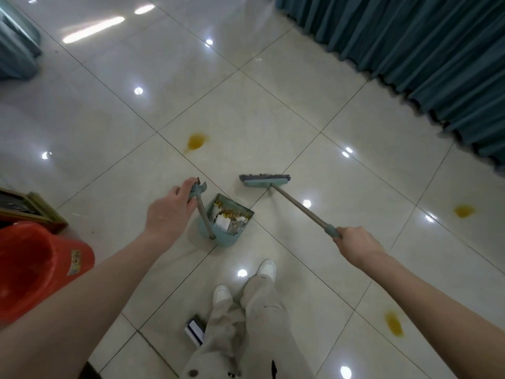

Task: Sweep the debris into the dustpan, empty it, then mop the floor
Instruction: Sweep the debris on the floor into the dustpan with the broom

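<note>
While your left hand grips the full dustpan handle and your right hand grips the broom, a bucket sits at eight o'clock, curtain at two, open floor at twelve.

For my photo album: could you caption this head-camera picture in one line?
Left hand holds a debris-filled dustpan by its handle, right hand grips a broom, yellow stains dot the tiles.

Dustpan at mid-floor, debris inside, just ahead of the person's shoes. Broom just to its right, head down on the floor. Bucket well to the left. One spill beyond the dustpan, two more off right. Curtain along the far right.
</note>
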`<state>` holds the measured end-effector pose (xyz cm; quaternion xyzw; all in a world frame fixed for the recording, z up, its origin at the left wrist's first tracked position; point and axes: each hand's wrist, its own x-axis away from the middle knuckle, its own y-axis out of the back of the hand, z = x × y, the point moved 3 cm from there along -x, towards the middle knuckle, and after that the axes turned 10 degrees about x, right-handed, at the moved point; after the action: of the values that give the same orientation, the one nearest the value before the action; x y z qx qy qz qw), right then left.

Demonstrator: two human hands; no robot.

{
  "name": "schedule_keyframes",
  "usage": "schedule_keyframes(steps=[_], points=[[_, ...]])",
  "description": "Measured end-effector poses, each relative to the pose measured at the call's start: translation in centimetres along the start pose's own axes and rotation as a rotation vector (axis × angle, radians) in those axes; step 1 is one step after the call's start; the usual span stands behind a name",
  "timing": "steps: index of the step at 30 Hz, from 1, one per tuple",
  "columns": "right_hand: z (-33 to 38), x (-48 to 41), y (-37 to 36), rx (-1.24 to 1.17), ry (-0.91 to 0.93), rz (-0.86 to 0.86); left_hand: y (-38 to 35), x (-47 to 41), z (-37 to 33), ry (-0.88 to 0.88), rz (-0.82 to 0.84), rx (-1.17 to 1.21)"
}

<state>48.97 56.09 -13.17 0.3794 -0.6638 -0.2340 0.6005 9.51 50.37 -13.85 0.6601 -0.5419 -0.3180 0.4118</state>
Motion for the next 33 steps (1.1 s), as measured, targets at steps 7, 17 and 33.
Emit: schedule_keyframes(steps=[7,17,33], points=[[4.1,-2.6,-1.5,-0.027,-0.019,0.073,-0.3,0.3,0.2,-0.032,0.017,-0.002],[-1.6,1.5,-1.1,0.173,0.13,0.069,-0.2,0.5,-0.6,-0.01,0.009,0.081],[0.6,5.2,-4.1,0.117,0.003,0.118,-0.5,5.7,1.2,-0.045,0.035,0.138]])
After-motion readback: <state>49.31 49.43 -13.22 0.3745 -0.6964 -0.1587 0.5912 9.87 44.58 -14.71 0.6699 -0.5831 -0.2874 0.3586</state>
